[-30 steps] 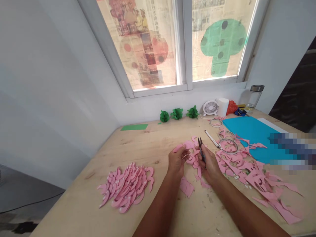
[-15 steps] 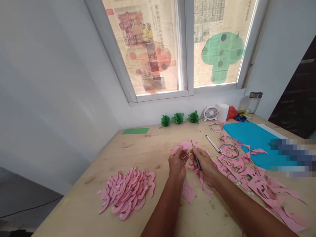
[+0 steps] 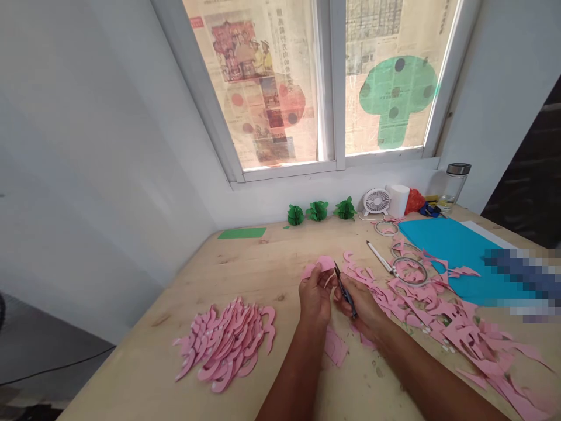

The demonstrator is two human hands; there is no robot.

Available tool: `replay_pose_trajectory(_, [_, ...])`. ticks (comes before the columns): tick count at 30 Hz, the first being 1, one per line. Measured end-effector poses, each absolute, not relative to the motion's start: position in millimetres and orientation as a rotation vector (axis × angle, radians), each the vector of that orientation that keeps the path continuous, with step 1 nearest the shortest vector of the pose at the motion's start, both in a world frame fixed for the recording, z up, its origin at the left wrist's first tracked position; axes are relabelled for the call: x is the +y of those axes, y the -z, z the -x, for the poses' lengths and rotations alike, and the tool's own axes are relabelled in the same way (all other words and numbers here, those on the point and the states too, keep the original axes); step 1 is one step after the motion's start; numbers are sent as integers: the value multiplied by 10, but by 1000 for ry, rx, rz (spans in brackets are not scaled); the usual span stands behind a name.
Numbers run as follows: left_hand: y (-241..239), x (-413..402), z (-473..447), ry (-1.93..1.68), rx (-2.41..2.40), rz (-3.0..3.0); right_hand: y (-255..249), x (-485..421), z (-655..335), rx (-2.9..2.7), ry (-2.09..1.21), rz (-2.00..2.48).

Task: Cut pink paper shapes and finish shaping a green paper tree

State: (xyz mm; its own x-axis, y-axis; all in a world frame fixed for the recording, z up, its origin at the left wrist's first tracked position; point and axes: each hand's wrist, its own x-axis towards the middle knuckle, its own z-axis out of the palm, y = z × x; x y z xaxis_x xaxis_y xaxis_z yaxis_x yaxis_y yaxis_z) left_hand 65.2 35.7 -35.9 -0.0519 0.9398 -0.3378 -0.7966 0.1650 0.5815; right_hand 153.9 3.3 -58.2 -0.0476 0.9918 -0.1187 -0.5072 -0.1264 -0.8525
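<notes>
My left hand [image 3: 315, 292] is closed on a piece of pink paper [image 3: 325, 264], pinched between thumb and fingers above the table. Close beside it, my right hand [image 3: 360, 299] grips a pair of dark scissors [image 3: 347, 296], blades pointing up toward the paper's right edge. Whether the blades touch the paper I cannot tell. Under my wrists lies another pink paper piece [image 3: 336, 347] with a curved line on it. To the left is a heap of curved pink cut-outs [image 3: 232, 342].
Pink scraps [image 3: 438, 313] spread over the table's right side, around rings [image 3: 409, 272] and a white pen [image 3: 379, 257]. Blue sheets [image 3: 464, 251] lie behind them. Green paper balls [image 3: 318, 211], a small fan [image 3: 376, 202] and a glass bottle [image 3: 456, 187] stand along the wall.
The scissors have turned in my right hand, with more of the blades showing. The pink paper in my left hand has shifted slightly left and down.
</notes>
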Motion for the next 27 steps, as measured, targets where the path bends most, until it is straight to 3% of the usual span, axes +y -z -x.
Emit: replay_pose_trajectory(27, [299,256,-690,-1455,758,-367,532,-12,-1512,-832,-1476,939])
